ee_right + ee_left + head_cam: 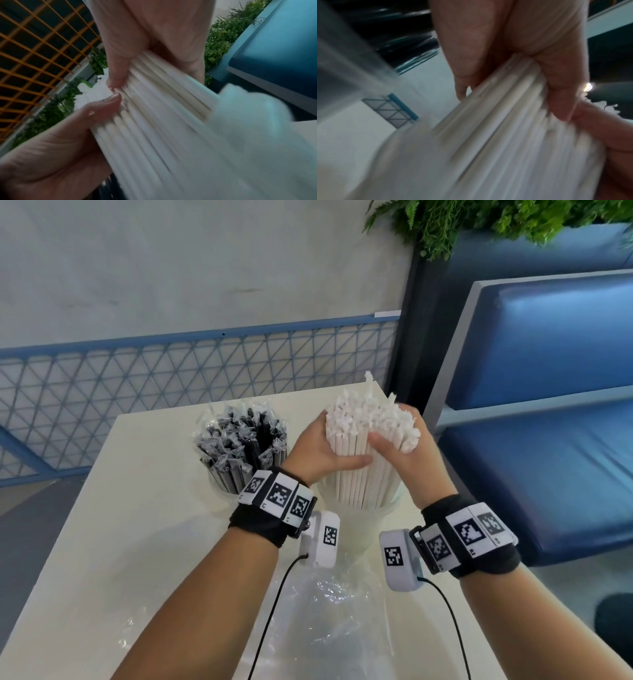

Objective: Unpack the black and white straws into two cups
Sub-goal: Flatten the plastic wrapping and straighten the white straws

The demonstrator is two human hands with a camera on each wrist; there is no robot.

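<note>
A thick bundle of white paper-wrapped straws stands upright in a white cup on the table. My left hand grips the bundle from its left side, thumb across the front. From the right, my right hand wraps the same bundle. Both wrist views show the white straws close up, with fingers and a thumb curled round them. Black straws in clear wrappers fill a second cup to the left.
An empty clear plastic bag lies on the cream table in front of the cups. A blue padded bench stands close on the right. A blue mesh railing runs behind the table.
</note>
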